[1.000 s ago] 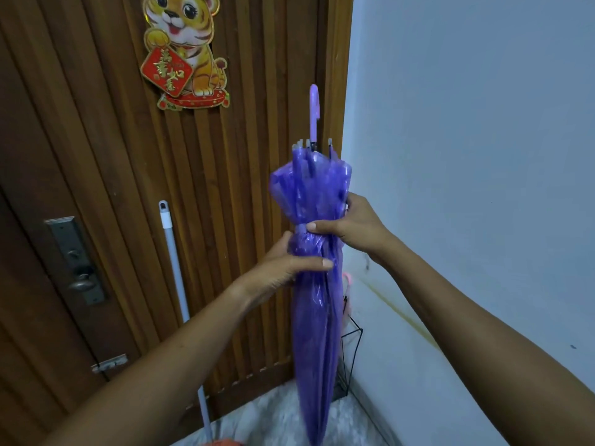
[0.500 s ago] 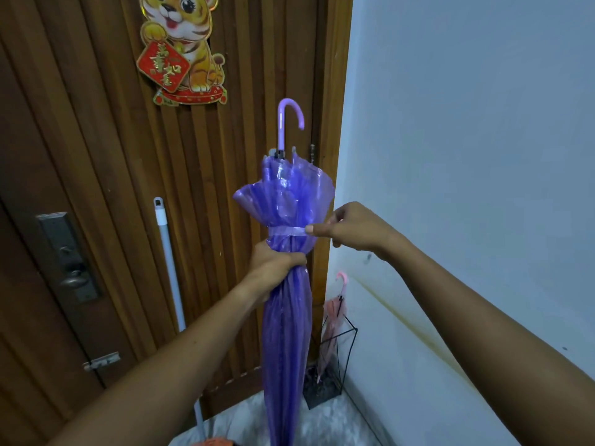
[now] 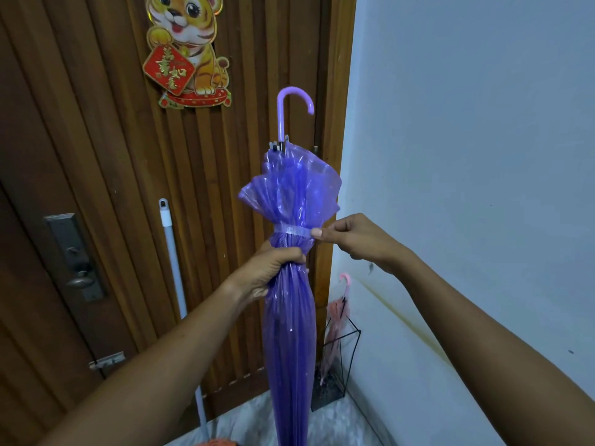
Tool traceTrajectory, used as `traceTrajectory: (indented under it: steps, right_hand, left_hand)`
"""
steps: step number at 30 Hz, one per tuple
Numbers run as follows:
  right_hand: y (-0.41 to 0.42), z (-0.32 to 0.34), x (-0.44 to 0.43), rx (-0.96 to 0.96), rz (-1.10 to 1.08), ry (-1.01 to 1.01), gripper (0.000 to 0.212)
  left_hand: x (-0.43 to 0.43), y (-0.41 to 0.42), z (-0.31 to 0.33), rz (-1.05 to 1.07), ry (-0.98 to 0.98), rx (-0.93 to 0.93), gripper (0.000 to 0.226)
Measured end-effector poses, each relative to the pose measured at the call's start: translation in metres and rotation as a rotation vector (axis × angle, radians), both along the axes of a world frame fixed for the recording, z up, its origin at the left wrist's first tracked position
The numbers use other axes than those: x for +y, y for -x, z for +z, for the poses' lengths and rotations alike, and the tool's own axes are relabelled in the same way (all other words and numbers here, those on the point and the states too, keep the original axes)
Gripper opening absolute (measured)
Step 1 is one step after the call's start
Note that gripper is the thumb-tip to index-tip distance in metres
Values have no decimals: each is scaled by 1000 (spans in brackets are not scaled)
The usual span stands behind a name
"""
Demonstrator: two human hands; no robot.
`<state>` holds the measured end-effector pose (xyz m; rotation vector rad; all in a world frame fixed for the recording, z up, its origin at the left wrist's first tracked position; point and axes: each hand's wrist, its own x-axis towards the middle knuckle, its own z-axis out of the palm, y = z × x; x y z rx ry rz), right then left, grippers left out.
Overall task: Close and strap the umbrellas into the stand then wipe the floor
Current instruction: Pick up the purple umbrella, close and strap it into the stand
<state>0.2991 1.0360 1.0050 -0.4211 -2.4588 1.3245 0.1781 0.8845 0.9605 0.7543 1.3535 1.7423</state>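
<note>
Slatted wooden door (image 3: 96,156) and pale wall (image 3: 467,123) meet in a corner, where a person straps a closed purple umbrella (image 3: 291,333) held upright.

Head view: the left hand (image 3: 273,268) wraps fully round the gathered canopy just under the strap (image 3: 291,229), a thin pale band. The right hand (image 3: 351,239) pinches the band's free end between thumb and forefinger, just right of the left hand's grip. The canopy is glossy, translucent, crinkled plastic, ruffled above the grip and tapering smooth below it, topped by a lilac hook handle (image 3: 289,101). Low and right of both hands, a black wire stand (image 3: 352,349) holds a pink umbrella (image 3: 338,313). Whether the band is fastened cannot be told. If the pinch slackens first, the slick film would likely slip free and the folds spring open.
</note>
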Motion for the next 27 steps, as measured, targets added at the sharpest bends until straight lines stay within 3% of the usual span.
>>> traceTrajectory:
  steps: [3,7,12,18,23,27]
  right_hand:
    - [2,-1,-2,-14,39,34,38]
    - [3,1,-4,1,121,150,36]
    - [-1,6,-8,77,167,201,9]
    - [-1,7,-11,148,160,254,15]
    - [12,-2,-4,237,-102,19,50]
    - [21,-6,-9,195,-92,-87,58]
  left_hand:
    - [-3,-3,-1,-174,16,-129,36]
    - [-1,-10,6,-470,-111,-305,28]
    - [0,-5,9,-571,-95,-254,29]
    - [0,2,6,-447,36,-134,38]
    - [0,-9,0,-134,12,153,47]
    - [15,-29,-9,212,-39,330,48]
